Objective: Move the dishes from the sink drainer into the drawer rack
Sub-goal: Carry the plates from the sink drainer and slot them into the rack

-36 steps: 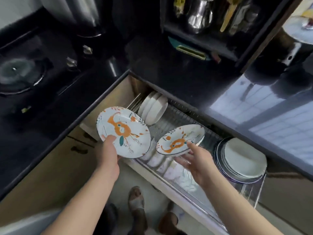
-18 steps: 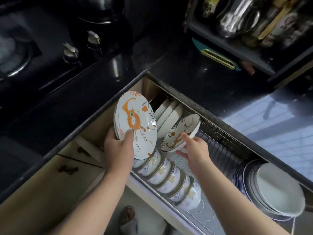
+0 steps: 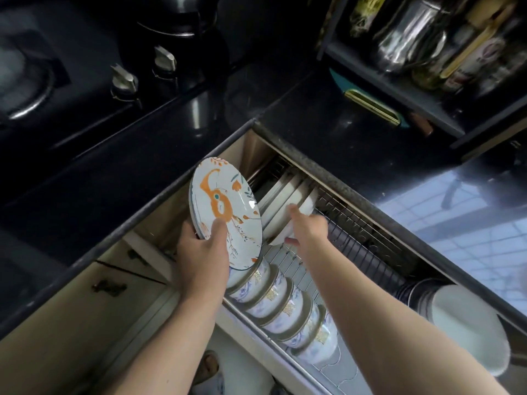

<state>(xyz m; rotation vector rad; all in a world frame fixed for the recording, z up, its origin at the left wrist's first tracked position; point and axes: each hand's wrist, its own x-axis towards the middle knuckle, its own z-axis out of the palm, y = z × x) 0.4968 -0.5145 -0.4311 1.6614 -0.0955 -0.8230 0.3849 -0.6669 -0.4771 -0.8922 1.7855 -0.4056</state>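
Note:
My left hand (image 3: pixel 202 252) grips an orange-patterned plate (image 3: pixel 225 206) by its lower rim and holds it nearly upright over the drawer's left end. My right hand (image 3: pixel 306 230) grips a second plate (image 3: pixel 306 203), which stands on edge among the white plates (image 3: pixel 281 192) in the wire drawer rack (image 3: pixel 368 240). Only the white back of that second plate shows. A row of blue-and-white bowls (image 3: pixel 285 306) lies on edge along the drawer's front side.
A stack of plates with a white one on top (image 3: pixel 467 326) fills the drawer's right end. Black countertop (image 3: pixel 328 124) surrounds the drawer. Stove knobs (image 3: pixel 124 79) sit at the upper left, a shelf of metal pots (image 3: pixel 410 38) at the upper right. A cabinet door (image 3: pixel 71 323) stands below left.
My right hand has carried the second patterned plate back and stood it on edge beside the white plates. My left hand has tilted its plate more upright.

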